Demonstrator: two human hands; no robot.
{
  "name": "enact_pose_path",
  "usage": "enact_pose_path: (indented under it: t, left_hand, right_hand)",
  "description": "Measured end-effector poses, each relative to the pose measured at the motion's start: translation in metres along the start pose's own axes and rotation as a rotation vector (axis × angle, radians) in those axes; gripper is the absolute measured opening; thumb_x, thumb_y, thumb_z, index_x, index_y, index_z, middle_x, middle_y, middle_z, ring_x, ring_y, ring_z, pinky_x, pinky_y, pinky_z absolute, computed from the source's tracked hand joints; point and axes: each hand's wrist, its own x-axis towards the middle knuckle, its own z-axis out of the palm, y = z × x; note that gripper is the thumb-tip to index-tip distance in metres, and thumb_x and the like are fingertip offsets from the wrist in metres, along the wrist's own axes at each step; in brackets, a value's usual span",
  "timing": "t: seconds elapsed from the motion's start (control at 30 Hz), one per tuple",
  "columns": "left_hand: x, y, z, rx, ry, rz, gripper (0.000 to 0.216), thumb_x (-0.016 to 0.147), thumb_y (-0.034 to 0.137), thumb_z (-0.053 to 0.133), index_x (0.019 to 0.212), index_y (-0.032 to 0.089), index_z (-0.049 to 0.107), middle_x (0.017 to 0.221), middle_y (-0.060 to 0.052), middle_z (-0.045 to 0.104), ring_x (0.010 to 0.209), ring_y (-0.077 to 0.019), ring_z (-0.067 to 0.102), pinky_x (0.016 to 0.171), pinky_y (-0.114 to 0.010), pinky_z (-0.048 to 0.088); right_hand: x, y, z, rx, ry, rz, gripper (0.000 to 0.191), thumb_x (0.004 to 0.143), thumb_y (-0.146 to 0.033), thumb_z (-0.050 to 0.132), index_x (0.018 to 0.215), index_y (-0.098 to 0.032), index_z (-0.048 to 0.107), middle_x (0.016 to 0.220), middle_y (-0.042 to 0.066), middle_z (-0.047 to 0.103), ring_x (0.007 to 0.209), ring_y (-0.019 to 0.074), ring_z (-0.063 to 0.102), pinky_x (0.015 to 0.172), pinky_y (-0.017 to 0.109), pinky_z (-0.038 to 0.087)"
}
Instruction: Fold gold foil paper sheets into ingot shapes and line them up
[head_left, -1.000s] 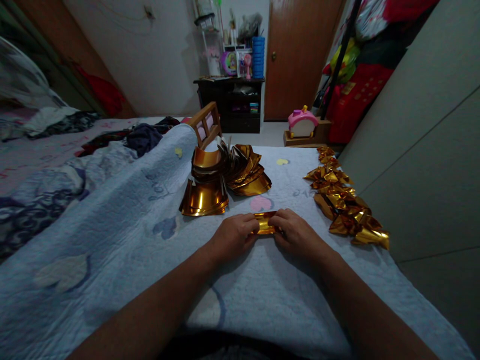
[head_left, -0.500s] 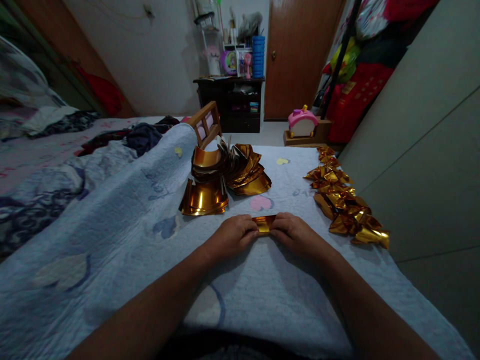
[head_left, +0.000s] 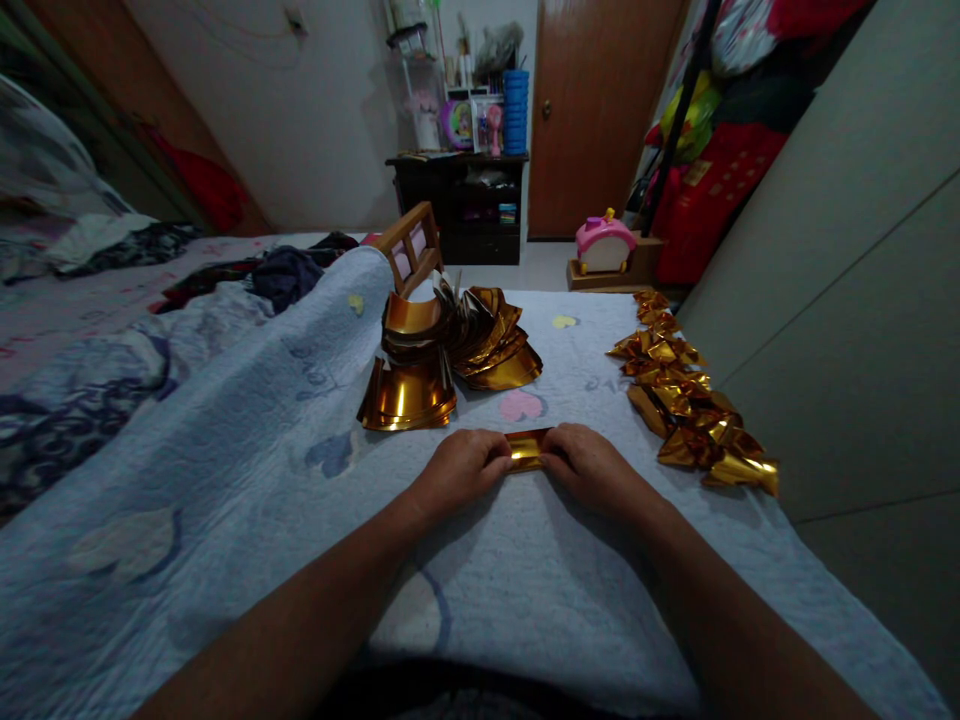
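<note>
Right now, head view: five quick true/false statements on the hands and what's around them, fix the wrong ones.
1. The left hand and right hand both hold the small shiny gold foil strip. True.
2. The row of crumpled gold foil pieces lies on the person's left. False: it lies on the right.
3. The pile of curved gold foil sheets rests on the pale blue heart-print quilt. True.
4. The ribbed blue cylinder stands on the floor. False: it stands on top of the dark wooden cabinet.
5. A pink heart print shows just beyond the strip. True.
</note>
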Motion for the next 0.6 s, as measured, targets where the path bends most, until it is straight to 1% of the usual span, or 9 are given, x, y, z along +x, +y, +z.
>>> enact_pose_path:
  t: [0.2, 0.4, 0.6]
  left_hand:
    - [0.000, 0.000, 0.001, 0.017, -0.010, -0.035, 0.011, 0.088, 0.018, 0.063, 0.081, 0.019, 0.071, 0.076, -0.003, 0.072, 0.069, -0.0179, 0.064, 0.063, -0.028, 0.040]
    - [0.001, 0.001, 0.001, 0.072, -0.048, -0.087, 0.012, 0.089, 0.023, 0.061, 0.080, 0.018, 0.068, 0.078, -0.004, 0.070, 0.073, -0.0188, 0.062, 0.064, -0.029, 0.038]
    - [0.001, 0.002, 0.002, 0.112, -0.076, -0.094, 0.016, 0.092, 0.025, 0.055, 0.084, 0.018, 0.067, 0.086, -0.005, 0.071, 0.080, -0.0198, 0.063, 0.070, -0.030, 0.041]
  right_hand:
    - [-0.001, 0.002, -0.003, -0.029, -0.032, 0.053, 0.016, 0.090, -0.016, 0.059, 0.076, -0.018, 0.067, 0.079, 0.007, 0.067, 0.073, 0.0188, 0.059, 0.065, 0.030, 0.040]
    - [0.002, -0.004, -0.007, -0.068, -0.118, 0.163, 0.019, 0.095, -0.019, 0.053, 0.087, -0.015, 0.071, 0.088, 0.010, 0.070, 0.081, 0.0202, 0.061, 0.072, 0.030, 0.040]
    - [0.005, -0.010, -0.007, -0.176, -0.154, 0.208, 0.025, 0.098, -0.023, 0.050, 0.091, -0.014, 0.072, 0.094, 0.012, 0.072, 0.088, 0.0229, 0.062, 0.075, 0.031, 0.038]
